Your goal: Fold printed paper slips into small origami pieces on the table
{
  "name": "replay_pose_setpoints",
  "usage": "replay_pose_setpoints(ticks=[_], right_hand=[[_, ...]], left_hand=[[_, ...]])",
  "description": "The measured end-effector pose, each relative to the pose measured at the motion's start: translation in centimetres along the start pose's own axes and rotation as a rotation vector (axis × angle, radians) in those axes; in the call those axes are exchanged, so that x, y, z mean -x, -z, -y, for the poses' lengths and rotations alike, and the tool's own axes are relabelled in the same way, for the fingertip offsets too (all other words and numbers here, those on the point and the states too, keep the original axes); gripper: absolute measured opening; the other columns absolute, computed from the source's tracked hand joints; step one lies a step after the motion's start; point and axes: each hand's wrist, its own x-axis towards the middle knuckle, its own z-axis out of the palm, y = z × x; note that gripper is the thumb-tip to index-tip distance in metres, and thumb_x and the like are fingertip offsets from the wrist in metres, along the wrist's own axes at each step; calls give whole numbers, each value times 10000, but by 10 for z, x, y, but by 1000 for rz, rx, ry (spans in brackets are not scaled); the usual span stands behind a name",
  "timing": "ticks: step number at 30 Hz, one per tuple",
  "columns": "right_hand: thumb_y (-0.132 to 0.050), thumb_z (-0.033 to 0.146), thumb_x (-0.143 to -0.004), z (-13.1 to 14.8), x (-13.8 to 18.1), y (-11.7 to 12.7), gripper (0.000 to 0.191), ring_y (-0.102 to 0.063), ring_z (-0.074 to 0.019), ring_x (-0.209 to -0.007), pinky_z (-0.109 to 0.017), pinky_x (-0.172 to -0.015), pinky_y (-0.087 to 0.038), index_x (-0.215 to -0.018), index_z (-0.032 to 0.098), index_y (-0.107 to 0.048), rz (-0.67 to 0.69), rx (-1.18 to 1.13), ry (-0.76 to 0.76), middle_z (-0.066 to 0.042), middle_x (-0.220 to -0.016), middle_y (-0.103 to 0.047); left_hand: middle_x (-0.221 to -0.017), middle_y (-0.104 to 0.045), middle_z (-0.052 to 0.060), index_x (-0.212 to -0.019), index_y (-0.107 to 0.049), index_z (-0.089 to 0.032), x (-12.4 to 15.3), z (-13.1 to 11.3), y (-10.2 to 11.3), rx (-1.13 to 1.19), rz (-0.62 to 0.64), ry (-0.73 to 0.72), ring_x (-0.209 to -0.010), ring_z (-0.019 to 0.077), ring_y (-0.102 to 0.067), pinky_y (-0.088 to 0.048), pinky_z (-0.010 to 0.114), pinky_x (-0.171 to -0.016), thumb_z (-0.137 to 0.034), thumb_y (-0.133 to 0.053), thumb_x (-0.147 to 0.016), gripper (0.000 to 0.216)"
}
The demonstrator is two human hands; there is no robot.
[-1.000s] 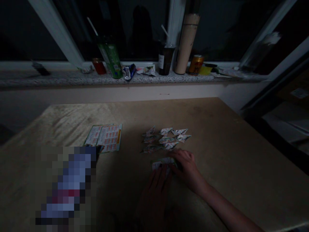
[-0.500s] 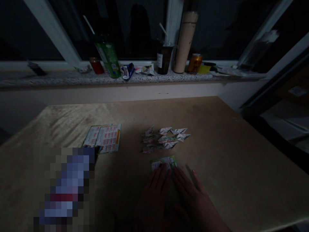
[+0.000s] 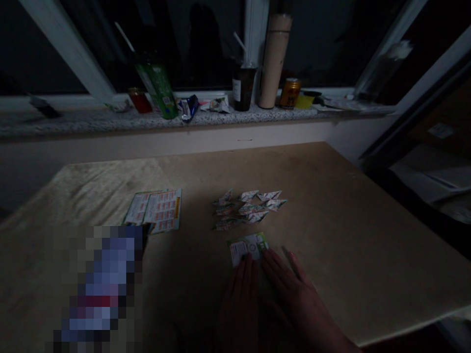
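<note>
A small printed paper sheet (image 3: 250,246) with green edges lies on the table in front of me. My left hand (image 3: 243,289) rests flat with its fingertips on the sheet's near part. Beside it, my right hand (image 3: 290,284) lies with fingers stretched out, its fingertips touching the sheet's right near corner. The sheet's near edge is hidden under the hands. Just beyond it sit several folded paper pieces (image 3: 252,208) with pointed ends, grouped together and made of similar printed paper.
To the left lie flat printed sheets (image 3: 162,211), overlapping. A pixelated blue object (image 3: 106,274) covers the near left of the table (image 3: 331,220). Along the windowsill (image 3: 217,116) stand a green bottle (image 3: 162,93), a dark cup (image 3: 243,88), a tall flask (image 3: 274,61) and an orange can (image 3: 290,93).
Both hands have slid slightly back toward me over the sheet, so more of its printed face shows. The whole view has shifted a little.
</note>
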Motion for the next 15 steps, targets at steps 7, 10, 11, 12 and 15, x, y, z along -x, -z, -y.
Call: replay_pose_setpoints(ticks=[7, 10, 11, 12, 15], right_hand=[[-520, 217, -817, 14, -1, 6, 744, -283, -257, -1337, -516, -1097, -243, -1452, 145, -140, -28, -62, 64, -90, -1456, -296], [-529, 238, -815, 15, -2, 7, 716, -301, -258, -1330, -501, -1087, -279, -1440, 128, -198, -17, -95, 43, -95, -1448, -315], [-530, 242, -815, 16, -2, 6, 706, -298, -262, -1331, -505, -1079, -294, -1436, 122, -215, -28, -94, 31, -100, -1444, -324], [-526, 241, -818, 17, -3, 6, 692, -297, -265, -1331, -509, -1073, -305, -1431, 115, -230, -37, -87, 17, -104, -1439, -333], [-508, 248, -834, 19, -3, 2, 638, -322, -266, -1320, -529, -1059, -319, -1410, 96, -280, -41, -49, 0, -115, -1420, -366]], left_hand=[[-1472, -269, 163, -1439, -129, -56, 1, 0, -2, -12, 22, -21, -1354, 288, -225, -292, 427, -1076, -231, -467, -746, 790], [-1470, -287, 142, -1451, -58, -92, 0, 0, 0, 2, -8, -5, -1344, 284, -257, -300, 422, -1068, -207, -448, -749, 811], [-1466, -299, 140, -1451, -40, -96, 0, 0, 1, 4, -16, -5, -1339, 283, -269, -305, 420, -1064, -201, -439, -754, 810], [-1459, -313, 144, -1451, -31, -91, -1, 0, 1, 3, -23, -14, -1335, 281, -280, -313, 417, -1059, -198, -428, -760, 804], [-1447, -327, 169, -1444, -32, -53, 1, 2, -1, -10, -39, -21, -1333, 276, -284, -324, 414, -1055, -178, -403, -769, 780]])
